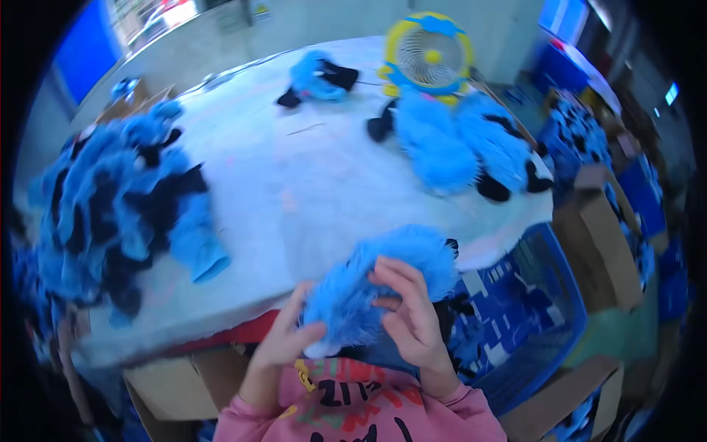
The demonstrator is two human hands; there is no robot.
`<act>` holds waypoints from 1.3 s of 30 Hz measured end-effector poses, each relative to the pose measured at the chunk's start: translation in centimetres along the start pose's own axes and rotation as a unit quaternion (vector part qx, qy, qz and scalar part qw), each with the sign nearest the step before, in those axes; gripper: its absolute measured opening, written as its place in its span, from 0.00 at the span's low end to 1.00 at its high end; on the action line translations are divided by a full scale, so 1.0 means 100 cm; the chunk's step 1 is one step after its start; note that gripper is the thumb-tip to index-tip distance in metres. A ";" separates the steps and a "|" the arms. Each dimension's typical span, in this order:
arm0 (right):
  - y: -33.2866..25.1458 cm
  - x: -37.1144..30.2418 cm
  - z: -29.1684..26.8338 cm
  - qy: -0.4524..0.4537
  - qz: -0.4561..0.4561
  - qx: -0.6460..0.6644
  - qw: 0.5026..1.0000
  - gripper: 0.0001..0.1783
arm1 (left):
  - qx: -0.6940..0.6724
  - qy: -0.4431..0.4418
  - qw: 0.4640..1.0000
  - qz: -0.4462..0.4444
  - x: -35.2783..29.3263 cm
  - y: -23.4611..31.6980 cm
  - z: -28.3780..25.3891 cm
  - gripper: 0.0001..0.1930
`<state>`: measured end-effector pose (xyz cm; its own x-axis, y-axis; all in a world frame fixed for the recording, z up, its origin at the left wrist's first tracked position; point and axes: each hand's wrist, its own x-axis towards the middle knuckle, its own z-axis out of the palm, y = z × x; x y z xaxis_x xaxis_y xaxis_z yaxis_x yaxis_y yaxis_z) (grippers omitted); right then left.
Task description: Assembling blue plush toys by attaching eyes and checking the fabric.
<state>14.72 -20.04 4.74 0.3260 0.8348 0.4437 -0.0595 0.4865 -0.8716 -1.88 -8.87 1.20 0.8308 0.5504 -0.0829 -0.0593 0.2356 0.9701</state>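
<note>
Clock dirs. taken from the furry blue toy (pixel 353 283), which is in the hands at the table's near edge. L hand (pixel 286 331) has thumb & fingers round the toy's 8 o'clock end; R hand (pixel 414 306) is half-curled over its 3 o'clock side, fingertips at the fur, can't tell if it's gripping or just touching.

Containers: blue plastic basket (pixel 580 306) at 3–4 o'clock, w/ blue stuff & pale patches inside, too blurry to ID. Cardboard box (pixel 618 254) near 3 o'clock, just past the basket, flaps up, contents unclear. Another box (pixel 563 401) at 4 o'clock, w/ blue & white bits showing. Third box (pixel 177 383) at 8 o'clock, below the table edge, inside mostly hidden.

On the white-covered table (pixel 254 236): big heap of blue/black plush pcs (pixel 110 199) at 9–10 o'clock; small blue/black pc (pixel 317 77) btwn 11 & 12; yellow/blue fan (pixel 431 55) just past 12; two blue plush toys w/ black parts (pixel 434 147) side by side at 1.

Writing: pink shirt (pixel 361 405) has multicolored lettering, partly cut off; yellow wall sign (pixel 261 11) at 11 o'clock, too small to read.
</note>
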 end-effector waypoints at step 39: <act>-0.036 0.048 0.054 -0.168 -0.038 -0.199 0.965 0.23 | -0.243 -0.098 0.957 0.127 0.010 0.043 -0.055 0.14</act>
<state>11.46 -16.40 11.15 -0.0128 0.8691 0.4946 0.3413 0.4687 -0.8148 -4.35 -2.85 4.01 0.8404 0.4895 0.2326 -0.4842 0.4853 0.7281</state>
